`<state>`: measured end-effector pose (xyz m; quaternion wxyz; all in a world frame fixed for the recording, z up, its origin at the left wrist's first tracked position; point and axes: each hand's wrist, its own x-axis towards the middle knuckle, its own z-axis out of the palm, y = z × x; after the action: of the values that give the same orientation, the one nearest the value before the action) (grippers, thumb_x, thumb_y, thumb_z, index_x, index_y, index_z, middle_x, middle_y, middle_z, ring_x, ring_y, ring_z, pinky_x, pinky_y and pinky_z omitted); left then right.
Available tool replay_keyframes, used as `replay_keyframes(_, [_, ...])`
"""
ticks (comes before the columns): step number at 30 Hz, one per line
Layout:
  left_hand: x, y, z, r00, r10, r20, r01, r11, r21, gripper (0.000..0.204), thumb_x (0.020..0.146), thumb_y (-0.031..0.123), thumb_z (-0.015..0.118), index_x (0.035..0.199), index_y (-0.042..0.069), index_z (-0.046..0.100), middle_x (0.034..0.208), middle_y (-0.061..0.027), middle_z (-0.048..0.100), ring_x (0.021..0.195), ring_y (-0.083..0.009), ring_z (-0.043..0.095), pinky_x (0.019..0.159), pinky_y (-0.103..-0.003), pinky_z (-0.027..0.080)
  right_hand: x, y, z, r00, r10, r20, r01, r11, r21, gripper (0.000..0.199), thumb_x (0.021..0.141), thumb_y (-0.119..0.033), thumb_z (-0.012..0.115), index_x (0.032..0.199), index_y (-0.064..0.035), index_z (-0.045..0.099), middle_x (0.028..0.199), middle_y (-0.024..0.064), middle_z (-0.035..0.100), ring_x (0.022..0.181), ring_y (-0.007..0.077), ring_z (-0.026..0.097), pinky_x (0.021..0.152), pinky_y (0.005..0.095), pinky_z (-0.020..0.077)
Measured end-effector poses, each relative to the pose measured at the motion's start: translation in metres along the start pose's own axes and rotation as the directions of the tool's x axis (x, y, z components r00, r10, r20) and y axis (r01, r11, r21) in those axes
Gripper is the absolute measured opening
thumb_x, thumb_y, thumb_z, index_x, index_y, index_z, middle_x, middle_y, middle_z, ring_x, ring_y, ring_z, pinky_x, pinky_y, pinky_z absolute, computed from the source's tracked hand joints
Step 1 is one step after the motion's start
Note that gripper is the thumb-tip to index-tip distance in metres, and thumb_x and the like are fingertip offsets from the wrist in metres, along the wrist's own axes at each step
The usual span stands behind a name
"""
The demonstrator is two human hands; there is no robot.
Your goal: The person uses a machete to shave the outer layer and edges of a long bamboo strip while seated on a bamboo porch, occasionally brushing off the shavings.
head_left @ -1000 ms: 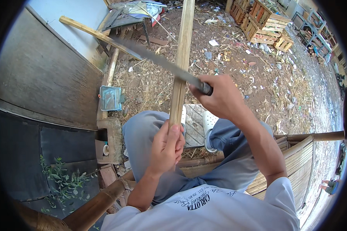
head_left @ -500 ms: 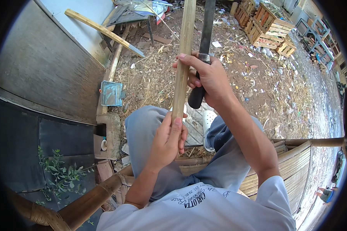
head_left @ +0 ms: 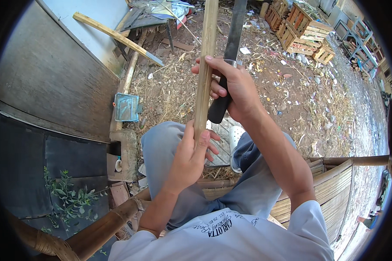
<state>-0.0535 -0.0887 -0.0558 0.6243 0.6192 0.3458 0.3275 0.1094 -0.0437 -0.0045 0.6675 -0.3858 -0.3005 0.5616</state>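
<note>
Bamboo framing sits nearest you: a curved bamboo rail at lower left and a slatted bamboo platform at lower right, its edge running beside your right knee.

Your left hand is closed around the lower end of the bamboo strip, thumb laid along its face, above your left thigh. The strip stands nearly upright and runs out of view at the top edge.

Your right hand is clamped on the black handle of the long knife, index finger hooked across the strip. The blade rises just beside the strip, on its right; whether the two touch cannot be told.

Containers:
- A small blue-green tin box rests on the low concrete curb to your left. Its contents cannot be made out.
- Wooden crates are stacked at the far upper right. They look slatted; no contents are visible.

Edges and room:
- A grey wall closes the left side, with a wooden plank leaning against it.
- Open dirt ground, littered with straw and scraps, lies ahead and to your right, between your knees and the crates.
</note>
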Motion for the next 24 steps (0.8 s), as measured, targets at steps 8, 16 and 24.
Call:
replay_keyframes(8, [0.013,0.016,-0.012,0.994,-0.067,0.084,0.069,0.997,-0.028,0.030,0.102,0.028,0.038,0.117,0.003,0.043,0.072,-0.0024,0.054,0.046,-0.0046,0.045,0.042,-0.020,0.036,-0.007,-0.002,-0.010,1.000,0.006,0.008,-0.005,0.992,-0.129,0.025,0.088,-0.019,0.061,0.099,0.0028,0.060,0.091,0.0109,0.068,0.043,0.0028,0.036,0.043,0.0181,0.0325])
replay_keyframes(16, [0.004,0.008,0.001,0.997,-0.072,0.011,0.065,0.952,0.299,0.041,0.100,0.029,0.044,0.127,-0.001,0.039,0.096,-0.0122,0.055,0.074,-0.0142,0.058,0.059,-0.025,0.049,-0.002,0.004,-0.015,0.996,0.069,-0.054,-0.072,0.995,-0.067,0.023,0.089,-0.015,0.060,0.104,0.0028,0.058,0.093,0.0112,0.067,0.046,0.0020,0.036,0.045,0.0177,0.0347])
replay_keyframes(24, [-0.020,0.066,0.039,0.802,0.442,0.401,-0.580,0.418,0.699,0.050,0.083,0.021,0.060,0.125,-0.005,0.049,0.126,-0.0197,0.046,0.116,-0.0353,0.048,0.097,-0.045,0.040,0.011,0.010,-0.018,0.985,0.007,-0.172,-0.035,0.987,-0.159,0.021,0.091,-0.014,0.059,0.103,0.0031,0.059,0.090,0.0091,0.066,0.047,0.0014,0.038,0.047,0.0177,0.0371])
